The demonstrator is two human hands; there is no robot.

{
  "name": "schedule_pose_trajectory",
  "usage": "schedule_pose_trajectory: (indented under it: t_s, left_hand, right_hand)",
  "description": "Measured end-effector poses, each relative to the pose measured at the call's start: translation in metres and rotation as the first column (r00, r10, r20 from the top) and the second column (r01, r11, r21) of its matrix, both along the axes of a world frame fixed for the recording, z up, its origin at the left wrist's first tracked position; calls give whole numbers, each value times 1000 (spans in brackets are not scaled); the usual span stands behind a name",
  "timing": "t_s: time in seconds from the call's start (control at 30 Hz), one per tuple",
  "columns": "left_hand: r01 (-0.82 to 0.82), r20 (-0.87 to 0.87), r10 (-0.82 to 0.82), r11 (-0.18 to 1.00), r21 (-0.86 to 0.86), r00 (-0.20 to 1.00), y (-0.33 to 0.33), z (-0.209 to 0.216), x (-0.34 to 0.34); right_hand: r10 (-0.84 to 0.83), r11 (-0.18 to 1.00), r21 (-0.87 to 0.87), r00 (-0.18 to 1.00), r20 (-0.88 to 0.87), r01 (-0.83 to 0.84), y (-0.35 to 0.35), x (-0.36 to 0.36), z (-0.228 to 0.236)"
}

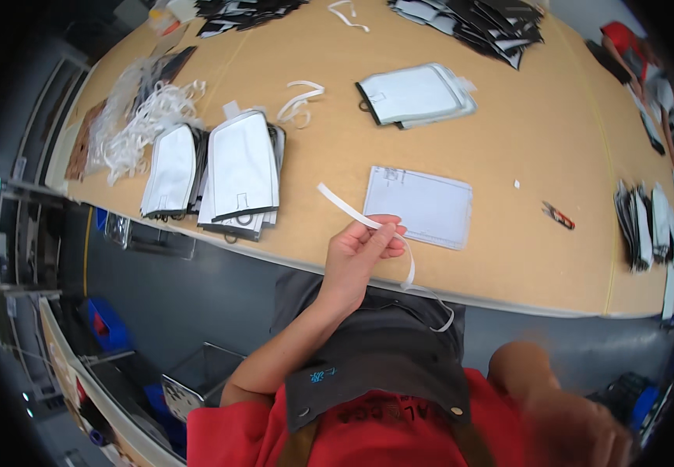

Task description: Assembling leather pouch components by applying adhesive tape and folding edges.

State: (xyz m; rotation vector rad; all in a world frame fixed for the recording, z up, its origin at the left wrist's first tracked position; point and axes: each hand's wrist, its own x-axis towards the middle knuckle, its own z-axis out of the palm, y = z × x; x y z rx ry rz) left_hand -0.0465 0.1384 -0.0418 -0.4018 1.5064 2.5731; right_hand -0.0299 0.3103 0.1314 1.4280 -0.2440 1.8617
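Note:
My left hand [360, 249] is raised over the table's near edge, pinching a narrow white strip [341, 204] between thumb and fingers. One end points up to the left; the other hangs in a curl in front of my apron. Just beyond that hand a white printed card [423, 206], perhaps a template, lies flat. My right hand [586, 436] is low at the right, beside my body and off the table. Motion smears its fingers, so I cannot see whether anything is in it.
Stacks of white-and-black fabric pieces [240, 167] stand at the left, beside a tangle of white strips [150, 117]. Another small stack [415, 93] lies beyond the card. Red-handled snips [559, 215] rest at the right. A co-worker in red [625, 47] is at the far right.

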Motion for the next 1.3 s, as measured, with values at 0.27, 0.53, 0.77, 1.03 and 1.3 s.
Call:
schedule_pose_trajectory:
  t_s: [0.27,0.53,0.77,1.03,1.3]
  left_hand:
    - [122,-104,-125,992,-36,987,12,0,13]
    - [236,-208,-488,699,-675,848,18,4,1]
    - [-287,-318,-604,151,-946,731,-26,-42,-82]
    - [-245,-342,-610,239,-940,715,-38,-38,-58]
    - [56,-734,-43,998,-6,677,-11,101,14]
  right_hand:
    - [-766,180,923,539,349,-341,-7,-48,-95]
    - [-600,320,596,329,729,-737,61,-68,-127]
    - [-828,418,762,137,543,-495,151,-85,-40]
    - [-909,-28,776,339,244,-631,113,-124,-66]
    - [-830,51,580,288,477,-813,44,-152,-166]
